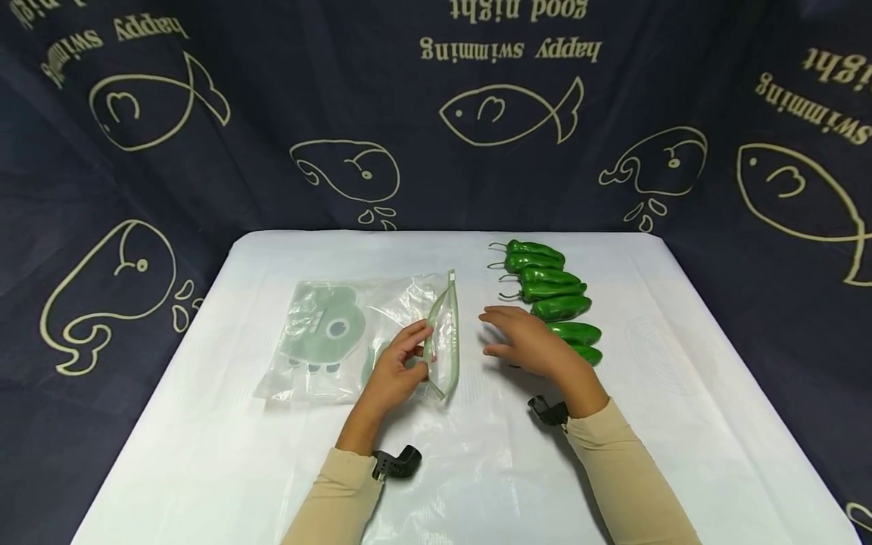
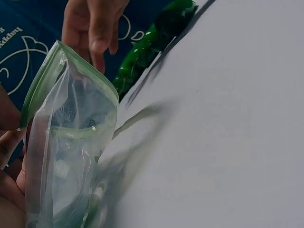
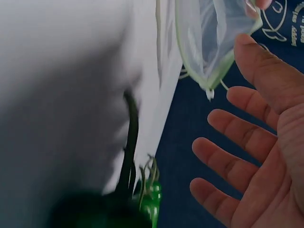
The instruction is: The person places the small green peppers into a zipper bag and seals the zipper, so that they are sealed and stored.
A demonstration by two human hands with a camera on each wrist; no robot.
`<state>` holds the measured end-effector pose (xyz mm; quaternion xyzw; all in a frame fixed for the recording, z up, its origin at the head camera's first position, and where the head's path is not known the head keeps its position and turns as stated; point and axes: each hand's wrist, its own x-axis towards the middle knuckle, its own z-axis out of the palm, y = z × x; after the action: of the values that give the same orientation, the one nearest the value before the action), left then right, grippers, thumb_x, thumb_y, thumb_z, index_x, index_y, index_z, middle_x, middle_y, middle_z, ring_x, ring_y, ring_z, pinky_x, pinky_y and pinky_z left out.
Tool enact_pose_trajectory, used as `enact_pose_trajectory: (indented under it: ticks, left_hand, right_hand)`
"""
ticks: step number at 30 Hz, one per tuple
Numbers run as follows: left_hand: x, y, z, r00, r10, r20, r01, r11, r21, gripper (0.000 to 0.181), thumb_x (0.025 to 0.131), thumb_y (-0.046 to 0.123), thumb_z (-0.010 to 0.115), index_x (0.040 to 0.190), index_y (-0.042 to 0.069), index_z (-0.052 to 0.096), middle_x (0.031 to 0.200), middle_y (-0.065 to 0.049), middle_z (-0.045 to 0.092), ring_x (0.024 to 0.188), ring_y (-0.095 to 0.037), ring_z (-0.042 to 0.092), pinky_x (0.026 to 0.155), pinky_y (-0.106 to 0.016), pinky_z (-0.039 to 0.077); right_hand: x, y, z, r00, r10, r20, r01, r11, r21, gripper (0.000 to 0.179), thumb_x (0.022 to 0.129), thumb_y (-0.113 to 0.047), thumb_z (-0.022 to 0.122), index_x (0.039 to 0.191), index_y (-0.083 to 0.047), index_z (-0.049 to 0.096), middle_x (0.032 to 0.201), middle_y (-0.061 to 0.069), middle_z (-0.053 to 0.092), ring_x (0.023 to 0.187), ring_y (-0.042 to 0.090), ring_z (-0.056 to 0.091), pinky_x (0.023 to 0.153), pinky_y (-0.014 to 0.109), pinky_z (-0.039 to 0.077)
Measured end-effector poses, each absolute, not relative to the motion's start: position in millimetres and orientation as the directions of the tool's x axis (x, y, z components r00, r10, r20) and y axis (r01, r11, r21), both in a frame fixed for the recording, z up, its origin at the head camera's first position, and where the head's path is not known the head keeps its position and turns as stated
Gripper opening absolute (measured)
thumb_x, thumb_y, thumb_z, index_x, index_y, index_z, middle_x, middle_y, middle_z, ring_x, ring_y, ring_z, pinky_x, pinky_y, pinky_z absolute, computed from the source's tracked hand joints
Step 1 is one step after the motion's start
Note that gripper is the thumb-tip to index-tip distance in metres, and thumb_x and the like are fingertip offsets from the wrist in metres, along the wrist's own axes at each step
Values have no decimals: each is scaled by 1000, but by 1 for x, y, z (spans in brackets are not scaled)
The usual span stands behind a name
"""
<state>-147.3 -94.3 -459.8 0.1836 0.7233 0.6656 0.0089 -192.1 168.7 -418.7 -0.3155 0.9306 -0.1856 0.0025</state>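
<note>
A clear zip bag (image 1: 402, 291) with a green rim and a green cartoon print lies on the table, its mouth gaping to the right. My left hand (image 1: 398, 371) pinches the near lip of that mouth between thumb and fingers. My right hand (image 1: 527, 341) hovers between the bag and a column of green peppers (image 1: 555, 291), its fingers spread and holding nothing. In the right wrist view the right hand (image 3: 256, 137) shows an empty palm, with the bag's rim (image 3: 209, 85) beyond the thumb. The forearm and hand partly cover the nearest peppers.
The white-covered table (image 1: 204, 454) ends at a dark blue curtain (image 1: 409, 98) printed with fish and whales. Several peppers lie side by side on the right, most stems pointing left. Each wrist wears a black camera mount (image 1: 398, 462).
</note>
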Motion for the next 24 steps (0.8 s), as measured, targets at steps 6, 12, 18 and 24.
enact_pose_trajectory:
  ticks: [6,12,18,24]
  left_hand:
    - [-140,-95,-441,-936,289,204,232,68,970,60,77,-20,49,137,-17,47,149,-25,39,100,-36,54,64,-23,57]
    - [-146,-95,-456,-940,269,210,234,62,970,61,76,-20,50,137,-16,48,150,-23,39,99,-35,54,62,-22,56]
    - [-154,-95,-477,-944,247,220,235,33,971,62,77,-20,52,138,-9,53,150,-13,42,98,-29,57,59,-24,57]
    - [-154,-95,-479,-934,244,260,272,17,962,62,76,-18,52,137,-8,55,149,-13,44,96,-27,56,59,-27,58]
  right_hand:
    - [-182,195,-416,-827,-551,111,-553,761,-339,56,89,-25,76,136,-1,58,140,18,54,132,37,45,108,53,38]
    - [-173,216,-416,-854,-505,127,-515,783,-349,50,90,-21,74,133,-1,60,134,19,58,128,40,47,104,56,41]
    - [-167,236,-420,-849,-496,182,-528,778,-340,47,86,-18,78,126,2,63,126,19,62,121,40,53,100,55,44]
    - [-160,254,-424,-838,-497,226,-546,771,-329,45,83,-15,80,122,3,65,120,19,64,117,40,55,100,56,44]
